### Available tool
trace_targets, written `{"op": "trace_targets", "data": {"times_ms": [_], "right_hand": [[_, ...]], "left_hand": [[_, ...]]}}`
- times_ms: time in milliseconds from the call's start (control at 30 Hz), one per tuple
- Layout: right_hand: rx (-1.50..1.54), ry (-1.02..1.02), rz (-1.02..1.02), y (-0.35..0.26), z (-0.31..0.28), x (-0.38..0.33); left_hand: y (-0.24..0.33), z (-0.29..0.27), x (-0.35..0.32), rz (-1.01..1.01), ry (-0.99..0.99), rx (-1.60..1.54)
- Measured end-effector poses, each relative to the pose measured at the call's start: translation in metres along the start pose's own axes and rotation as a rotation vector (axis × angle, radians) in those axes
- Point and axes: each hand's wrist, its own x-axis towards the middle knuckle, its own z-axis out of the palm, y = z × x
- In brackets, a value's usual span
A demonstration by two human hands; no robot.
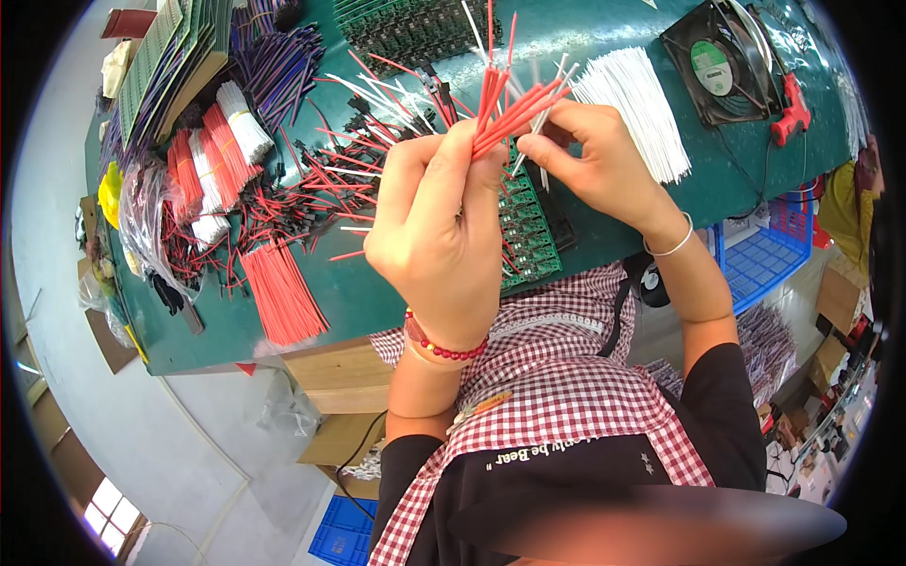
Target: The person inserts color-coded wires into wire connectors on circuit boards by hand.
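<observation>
My left hand (436,222), with a red bead bracelet at its wrist, is closed on a bunch of red wires (505,108) that fan out above the fingers. White wires cross among the red ones on the right. There my right hand (599,156) pinches with thumb and fingertips; it seems to hold some white wires (541,123), partly hidden by the fingers. Below the hands lies a panel of green circuit boards (528,236). Left of my left hand spreads a loose heap of red and white wires with black connectors (344,179).
Straight red wires (283,292) lie near the table's front edge, white wires (637,113) at the right. A black fan (722,66) and a red-handled tool (793,111) stand farther right. Bundled wires (212,165), purple wires (278,71) and stacked green boards (175,66) crowd the left.
</observation>
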Motion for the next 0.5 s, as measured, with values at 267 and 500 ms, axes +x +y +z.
{"op": "trace_targets", "data": {"times_ms": [267, 500], "right_hand": [[-0.153, -0.063, -0.04, -0.007, -0.004, 0.003], [-0.205, -0.019, -0.096, -0.009, -0.005, 0.002]], "left_hand": [[-0.002, 0.008, -0.002, -0.064, -0.098, 0.108], [-0.013, 0.012, -0.004, 0.051, -0.141, 0.227]]}}
